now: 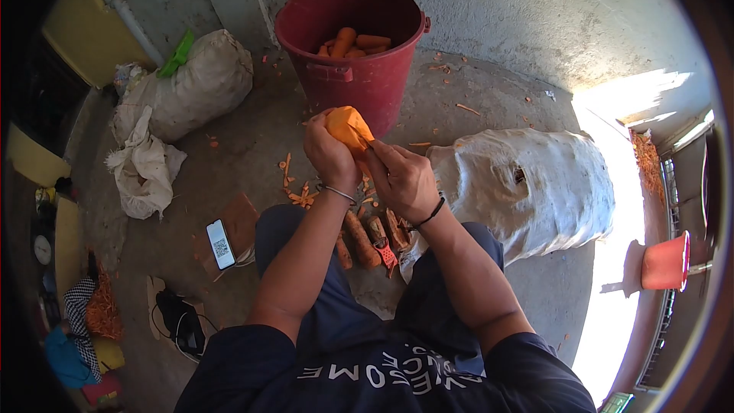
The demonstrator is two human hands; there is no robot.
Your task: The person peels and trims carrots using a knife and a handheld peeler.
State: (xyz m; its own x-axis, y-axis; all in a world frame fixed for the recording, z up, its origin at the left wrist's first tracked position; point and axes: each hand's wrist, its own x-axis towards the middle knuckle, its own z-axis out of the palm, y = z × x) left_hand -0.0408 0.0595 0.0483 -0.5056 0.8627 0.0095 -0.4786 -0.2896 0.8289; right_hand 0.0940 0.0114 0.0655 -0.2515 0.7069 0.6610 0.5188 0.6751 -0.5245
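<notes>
On a bare concrete floor [489,99], a tied white sack [195,80] lies at left and a phone [221,244] nearer. The left hand [330,154] grips a peeled carrot [349,127] in front of the red bucket [352,50]; the right hand [399,177] pinches its lower end. Unpeeled carrots [367,239] lie below, beside a big white sack [535,183].

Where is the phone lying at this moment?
In the head view the phone lies screen-up on the concrete floor, lower left of centre, beside the person's left knee and a brown cardboard piece.
</notes>
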